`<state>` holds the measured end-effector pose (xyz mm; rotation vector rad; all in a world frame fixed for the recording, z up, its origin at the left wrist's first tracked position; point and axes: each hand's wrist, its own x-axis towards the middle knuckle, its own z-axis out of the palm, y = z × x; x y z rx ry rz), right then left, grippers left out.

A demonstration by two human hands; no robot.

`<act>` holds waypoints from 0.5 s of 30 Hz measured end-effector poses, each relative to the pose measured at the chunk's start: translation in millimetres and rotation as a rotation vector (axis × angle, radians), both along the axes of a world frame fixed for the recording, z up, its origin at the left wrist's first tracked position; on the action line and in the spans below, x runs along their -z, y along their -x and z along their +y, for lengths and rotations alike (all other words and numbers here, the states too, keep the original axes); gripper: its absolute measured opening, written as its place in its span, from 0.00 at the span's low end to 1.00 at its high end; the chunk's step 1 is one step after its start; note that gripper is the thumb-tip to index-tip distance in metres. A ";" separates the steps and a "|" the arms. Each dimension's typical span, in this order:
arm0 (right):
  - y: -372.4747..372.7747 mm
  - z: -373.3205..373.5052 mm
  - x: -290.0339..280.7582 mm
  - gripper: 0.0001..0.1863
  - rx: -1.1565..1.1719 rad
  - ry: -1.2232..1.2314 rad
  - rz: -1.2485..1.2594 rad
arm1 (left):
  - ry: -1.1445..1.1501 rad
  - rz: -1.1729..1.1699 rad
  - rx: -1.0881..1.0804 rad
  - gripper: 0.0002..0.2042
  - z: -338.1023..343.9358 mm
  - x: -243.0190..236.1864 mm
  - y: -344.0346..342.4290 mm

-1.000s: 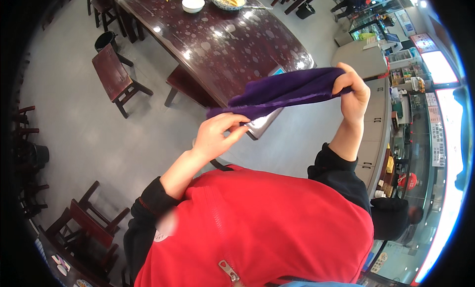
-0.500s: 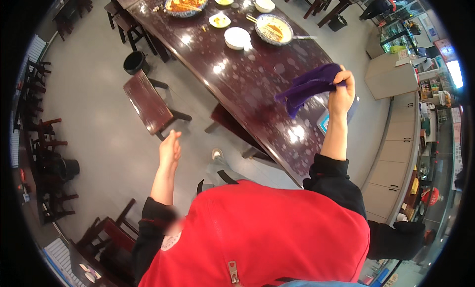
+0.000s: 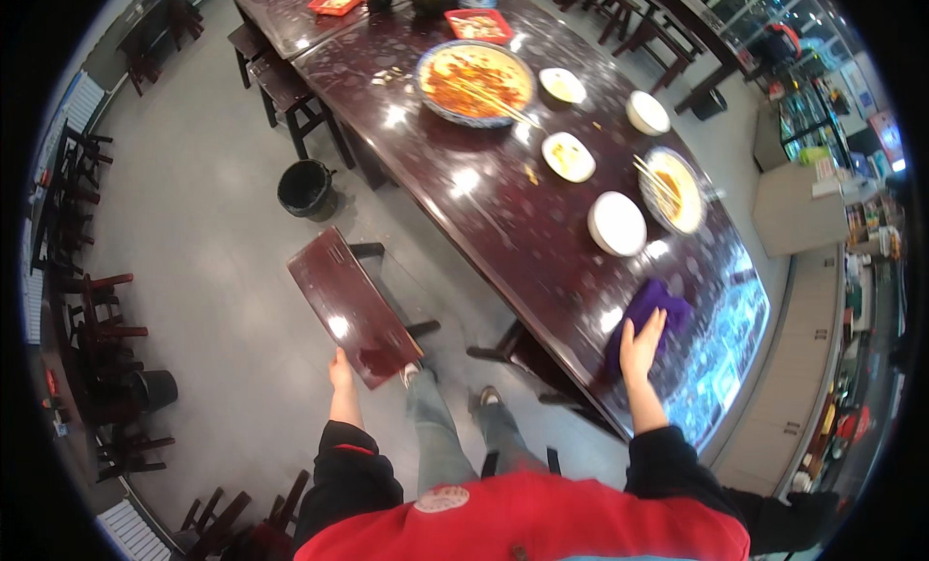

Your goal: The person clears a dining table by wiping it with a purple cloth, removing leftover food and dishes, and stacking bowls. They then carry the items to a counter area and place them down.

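The scene is a dining hall with a pale grey floor [image 3: 194,271], seen from above. Stacked dark wooden chairs [image 3: 92,310] stand along the far left wall. A black round bin [image 3: 308,189] sits on the floor near a long tabletop [image 3: 484,203] of dark red polished wood, which runs from the upper centre to the lower right.

Left hand [image 3: 341,370]: it rests at the near corner of a dark red stool [image 3: 353,308] with a rectangular seat. The stool stands on the floor just left of the tabletop, with the seat tilted in the picture. The fingers are closed against the seat edge; how firmly they grip it cannot be told.

Between the hands, the person's two shoes [image 3: 450,385] stand on the floor beside the tabletop edge.

On the tabletop, from left to right: a large patterned platter [image 3: 474,82] of reddish leftovers with chopsticks on it, a small white dish [image 3: 568,157], an empty white plate [image 3: 616,223], and a bowl [image 3: 673,189] with yellowish remains and chopsticks across it.

Right hand [image 3: 641,344]: it lies flat, fingers spread, pressed on a purple cloth [image 3: 646,314]. The cloth lies bunched on the tabletop near its near edge, just below the white plate. The hand covers the near part of the cloth.
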<state>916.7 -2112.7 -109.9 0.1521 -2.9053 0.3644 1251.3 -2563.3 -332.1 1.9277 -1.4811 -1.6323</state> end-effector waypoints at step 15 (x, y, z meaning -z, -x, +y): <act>11.1 -64.4 8.1 0.29 -0.085 0.012 0.003 | -0.114 -0.166 -0.125 0.44 -106.5 129.4 54.2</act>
